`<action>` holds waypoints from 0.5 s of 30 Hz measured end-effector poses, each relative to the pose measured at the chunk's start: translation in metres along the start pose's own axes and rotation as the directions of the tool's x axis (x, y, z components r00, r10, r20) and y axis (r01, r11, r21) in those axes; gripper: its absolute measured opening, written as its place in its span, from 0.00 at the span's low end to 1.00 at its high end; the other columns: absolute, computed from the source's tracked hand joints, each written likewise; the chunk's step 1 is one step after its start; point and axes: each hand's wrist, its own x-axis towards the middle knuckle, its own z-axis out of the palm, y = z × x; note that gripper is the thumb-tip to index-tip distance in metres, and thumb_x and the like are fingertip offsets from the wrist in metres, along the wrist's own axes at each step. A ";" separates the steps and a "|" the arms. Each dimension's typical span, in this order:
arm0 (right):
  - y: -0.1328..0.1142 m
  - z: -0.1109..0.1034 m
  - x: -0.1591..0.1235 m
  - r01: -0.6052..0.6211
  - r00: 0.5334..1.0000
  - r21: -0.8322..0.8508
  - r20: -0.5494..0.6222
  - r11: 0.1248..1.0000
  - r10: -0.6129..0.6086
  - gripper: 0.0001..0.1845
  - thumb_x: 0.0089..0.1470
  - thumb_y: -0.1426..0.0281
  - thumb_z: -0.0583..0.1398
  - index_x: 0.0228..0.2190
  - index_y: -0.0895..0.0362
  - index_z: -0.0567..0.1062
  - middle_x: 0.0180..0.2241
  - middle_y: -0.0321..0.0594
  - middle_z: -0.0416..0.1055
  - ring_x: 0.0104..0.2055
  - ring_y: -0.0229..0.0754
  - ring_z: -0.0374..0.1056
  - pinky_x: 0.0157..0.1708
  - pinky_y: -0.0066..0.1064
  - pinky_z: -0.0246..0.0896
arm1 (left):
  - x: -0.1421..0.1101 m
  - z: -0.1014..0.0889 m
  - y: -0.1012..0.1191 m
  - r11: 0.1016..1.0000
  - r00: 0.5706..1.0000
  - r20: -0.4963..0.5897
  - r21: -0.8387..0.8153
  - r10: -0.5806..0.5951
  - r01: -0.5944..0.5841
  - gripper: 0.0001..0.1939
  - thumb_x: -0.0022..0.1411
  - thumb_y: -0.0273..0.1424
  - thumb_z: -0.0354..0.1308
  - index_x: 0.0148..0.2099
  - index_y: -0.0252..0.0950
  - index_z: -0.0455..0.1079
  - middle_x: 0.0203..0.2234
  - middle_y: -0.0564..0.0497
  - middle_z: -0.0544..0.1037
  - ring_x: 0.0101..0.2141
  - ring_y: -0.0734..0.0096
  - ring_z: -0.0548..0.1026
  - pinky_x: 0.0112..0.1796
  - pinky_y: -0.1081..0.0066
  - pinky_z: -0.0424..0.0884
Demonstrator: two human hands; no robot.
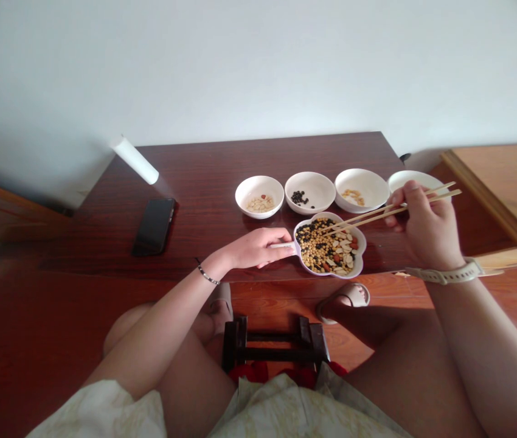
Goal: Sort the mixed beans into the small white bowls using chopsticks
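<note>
My left hand [263, 248] is closed on the short handle of a flower-shaped white bowl [359, 263], near the table's front edge. Yellow beans, black beans, pale nut halves and a few reddish nuts [325, 243] fill it. My right hand [427, 222] grips a pair of wooden chopsticks [377, 214], whose tips reach into the mix. Behind stand round white bowls in a row: one bowl [239, 193] with pale nut pieces, another bowl [325, 188] with black beans, and a third bowl [368, 182] with yellow beans. A fourth white bowl [407, 177] is partly hidden by my right hand.
On the left of the dark table [204, 161] lie a black phone [153, 226] and a white cylinder [134, 159] near the back. To the right is a lighter wooden surface [505, 176]. Below are a dark stool [281, 353] and my legs.
</note>
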 end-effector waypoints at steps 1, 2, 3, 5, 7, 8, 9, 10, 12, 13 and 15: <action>0.000 0.000 0.000 0.001 1.000 -0.002 0.006 1.000 -0.001 0.24 0.68 0.50 0.64 0.28 0.55 0.73 0.23 0.35 0.65 0.20 0.33 0.63 0.15 0.24 0.51 | 0.000 0.000 0.000 1.000 1.000 0.000 -0.003 0.003 -0.003 0.24 0.74 0.54 0.59 0.49 0.36 0.72 0.31 0.53 0.74 0.22 0.80 0.68 0.22 0.77 0.62; 0.000 0.001 -0.001 0.001 1.000 -0.007 0.013 1.000 -0.001 0.25 0.68 0.50 0.64 0.28 0.55 0.73 0.23 0.35 0.66 0.20 0.33 0.63 0.16 0.24 0.51 | 0.000 0.000 0.000 1.000 1.000 0.001 -0.006 0.004 -0.004 0.24 0.74 0.54 0.58 0.49 0.36 0.72 0.31 0.54 0.74 0.22 0.80 0.68 0.22 0.77 0.62; 0.000 0.001 -0.001 0.001 1.000 -0.014 0.018 1.000 -0.001 0.25 0.69 0.50 0.63 0.28 0.55 0.73 0.23 0.36 0.67 0.21 0.33 0.63 0.16 0.24 0.51 | 0.000 0.000 0.000 1.000 1.000 0.002 -0.008 0.004 -0.004 0.24 0.75 0.54 0.58 0.49 0.36 0.72 0.31 0.54 0.74 0.22 0.79 0.68 0.22 0.77 0.62; -0.001 0.002 -0.001 -0.001 1.000 -0.029 0.020 1.000 0.002 0.25 0.70 0.51 0.63 0.28 0.55 0.73 0.23 0.36 0.67 0.21 0.34 0.63 0.16 0.24 0.51 | 0.000 0.001 0.000 1.000 1.000 0.004 -0.007 0.001 -0.001 0.24 0.75 0.54 0.58 0.49 0.36 0.72 0.31 0.54 0.74 0.22 0.79 0.68 0.22 0.77 0.62; -0.001 0.003 -0.002 0.000 1.000 -0.034 0.018 0.999 0.001 0.24 0.70 0.51 0.62 0.28 0.55 0.73 0.23 0.36 0.67 0.21 0.34 0.63 0.16 0.24 0.51 | 0.000 0.001 0.000 1.000 1.000 0.003 -0.003 -0.001 0.001 0.24 0.75 0.54 0.58 0.49 0.36 0.72 0.31 0.54 0.74 0.22 0.79 0.68 0.22 0.77 0.62; -0.001 0.003 -0.002 0.002 1.000 -0.032 0.018 0.999 -0.001 0.24 0.70 0.51 0.62 0.28 0.55 0.72 0.23 0.36 0.67 0.21 0.34 0.63 0.16 0.24 0.51 | 0.000 0.001 0.000 1.000 1.000 0.003 0.000 0.000 0.000 0.24 0.75 0.54 0.58 0.49 0.36 0.72 0.31 0.53 0.74 0.22 0.80 0.68 0.22 0.77 0.61; -0.001 0.003 -0.002 0.006 1.000 -0.028 0.018 1.000 -0.005 0.24 0.70 0.51 0.62 0.28 0.55 0.72 0.24 0.36 0.67 0.21 0.34 0.63 0.16 0.24 0.51 | 0.000 0.001 0.000 1.000 1.000 0.002 0.001 0.000 0.000 0.24 0.75 0.54 0.58 0.50 0.36 0.72 0.31 0.53 0.74 0.22 0.79 0.68 0.22 0.77 0.61; 0.000 0.003 -0.002 0.012 1.000 -0.022 0.015 1.000 -0.012 0.25 0.70 0.51 0.62 0.28 0.55 0.72 0.25 0.36 0.67 0.21 0.33 0.63 0.16 0.24 0.52 | 0.000 0.001 0.000 1.000 1.000 0.002 0.002 0.000 0.000 0.24 0.75 0.54 0.58 0.50 0.36 0.72 0.31 0.53 0.74 0.22 0.79 0.68 0.22 0.77 0.62; 0.000 0.003 -0.001 0.021 1.000 -0.003 0.004 1.000 -0.021 0.24 0.69 0.51 0.63 0.28 0.55 0.72 0.27 0.36 0.68 0.21 0.32 0.63 0.16 0.24 0.52 | 0.000 0.001 0.000 1.000 1.000 0.001 0.003 -0.004 0.004 0.24 0.75 0.54 0.58 0.50 0.36 0.72 0.32 0.53 0.74 0.22 0.79 0.68 0.22 0.77 0.62; 0.000 0.003 -0.001 0.021 1.000 0.009 -0.004 1.000 -0.020 0.24 0.68 0.51 0.64 0.28 0.55 0.72 0.28 0.36 0.68 0.20 0.32 0.63 0.15 0.25 0.52 | 0.000 0.001 0.000 1.000 1.000 0.001 0.003 -0.006 0.006 0.24 0.75 0.54 0.58 0.50 0.36 0.73 0.32 0.53 0.74 0.22 0.79 0.68 0.22 0.77 0.62; 0.000 0.003 0.000 0.022 1.000 0.028 -0.023 0.999 -0.021 0.24 0.67 0.50 0.65 0.28 0.55 0.72 0.27 0.35 0.68 0.19 0.32 0.63 0.15 0.25 0.51 | 0.000 0.001 0.001 1.000 1.000 0.000 0.002 -0.009 0.009 0.24 0.74 0.54 0.58 0.50 0.36 0.73 0.32 0.53 0.74 0.22 0.79 0.68 0.22 0.77 0.62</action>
